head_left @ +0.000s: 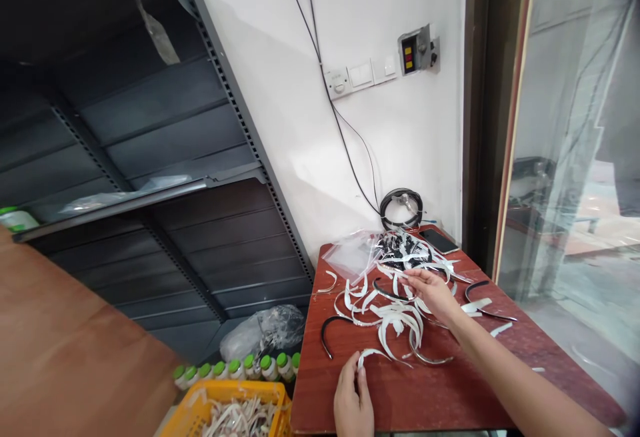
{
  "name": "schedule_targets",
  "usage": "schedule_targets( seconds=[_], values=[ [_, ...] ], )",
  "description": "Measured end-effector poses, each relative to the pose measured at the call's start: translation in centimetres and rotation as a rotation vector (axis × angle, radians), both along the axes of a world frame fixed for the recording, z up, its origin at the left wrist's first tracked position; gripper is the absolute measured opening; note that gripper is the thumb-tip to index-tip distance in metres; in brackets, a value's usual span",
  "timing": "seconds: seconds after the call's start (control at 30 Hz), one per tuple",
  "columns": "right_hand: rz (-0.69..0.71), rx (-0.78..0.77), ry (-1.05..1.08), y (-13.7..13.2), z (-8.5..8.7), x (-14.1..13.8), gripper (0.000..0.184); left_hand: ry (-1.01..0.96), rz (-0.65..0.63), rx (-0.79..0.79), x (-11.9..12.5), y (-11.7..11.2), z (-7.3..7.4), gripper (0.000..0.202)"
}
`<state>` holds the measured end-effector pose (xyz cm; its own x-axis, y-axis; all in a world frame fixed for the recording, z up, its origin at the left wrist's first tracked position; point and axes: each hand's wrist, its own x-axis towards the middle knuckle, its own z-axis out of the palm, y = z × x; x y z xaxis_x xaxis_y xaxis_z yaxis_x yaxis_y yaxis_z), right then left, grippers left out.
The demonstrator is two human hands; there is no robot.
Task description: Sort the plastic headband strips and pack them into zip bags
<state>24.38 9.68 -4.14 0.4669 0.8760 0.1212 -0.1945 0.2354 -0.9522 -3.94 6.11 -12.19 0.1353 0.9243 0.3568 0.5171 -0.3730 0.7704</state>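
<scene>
A heap of curved white strips (395, 320) and a few black headbands (327, 333) lies on a red-brown table (440, 390). My left hand (353, 400) rests at the table's near edge, fingertips pinching the end of one white curved strip (373, 355). My right hand (434, 292) reaches across into the heap, fingers closed on a black headband (389, 292) among the white strips. A clear plastic bag (353, 253) with more black pieces lies at the back of the heap.
A phone (439, 241) and a coiled black cable (401, 208) sit at the table's far edge by the wall. Grey metal shelving (165, 177) stands to the left. A yellow crate (227, 413) of white strips and green-capped bottles (240, 367) sit on the floor. A glass door (570, 157) is to the right.
</scene>
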Motion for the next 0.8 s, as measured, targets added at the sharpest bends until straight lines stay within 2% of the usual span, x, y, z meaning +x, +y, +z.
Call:
schedule_targets(
  seconds=[0.1, 0.2, 0.3, 0.37, 0.43, 0.5, 0.67, 0.8],
  values=[
    [-0.018, -0.078, -0.163, -0.6, -0.3, 1.3, 0.044, 0.009, -0.011, -0.003, 0.0, -0.1, 0.2, 0.039],
    [-0.107, -0.15, -0.33, -2.3, -0.6, 3.7, 0.041, 0.019, -0.018, -0.023, 0.0, -0.2, 0.3, 0.039],
    [-0.158, -0.221, -0.483, -4.7, -0.8, 5.8, 0.029, 0.026, -0.026, -0.031, 0.0, -0.1, 0.0, 0.039],
    [-0.144, -0.304, -0.727, -6.0, -1.1, 6.4, 0.021, 0.024, -0.025, -0.024, 0.0, 0.0, -0.2, 0.039],
    [-0.108, -0.393, -1.03, -6.9, -1.5, 6.3, 0.02, 0.026, -0.026, -0.021, 0.0, 0.2, -0.3, 0.039],
    [-0.081, -0.445, -1.237, -7.2, -1.9, 5.7, 0.023, 0.032, -0.033, -0.025, 0.0, 0.2, -0.2, 0.039],
    [-0.082, -0.483, -1.354, -6.6, -2.9, 3.8, 0.018, 0.024, -0.035, -0.029, -0.1, 0.2, 0.0, 0.039],
    [-0.092, -0.484, -1.388, -6.2, -2.9, 3.1, 0.027, -0.011, -0.029, -0.031, -0.2, 0.4, -0.7, 0.038]
  ],
)
